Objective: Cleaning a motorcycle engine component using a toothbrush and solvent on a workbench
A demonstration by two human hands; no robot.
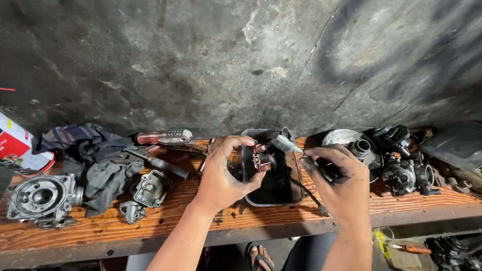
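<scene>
The tabletop (148,219) is orange-brown wood with dark grain streaks, and left of the black tray (278,195) lie a grey-and-blue rag (95,156) and a red-and-silver screwdriver handle (163,137). The small part (261,158) above the tray is reddish-brown; the brush (285,144) has pale grey bristles.

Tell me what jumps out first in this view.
Two grimy hands meet at centre: the left hand pinches a small reddish metal part while the right hand holds a brush to it, over a dark tray. A silver carburetor body sits on the wooden bench's far left.
</scene>
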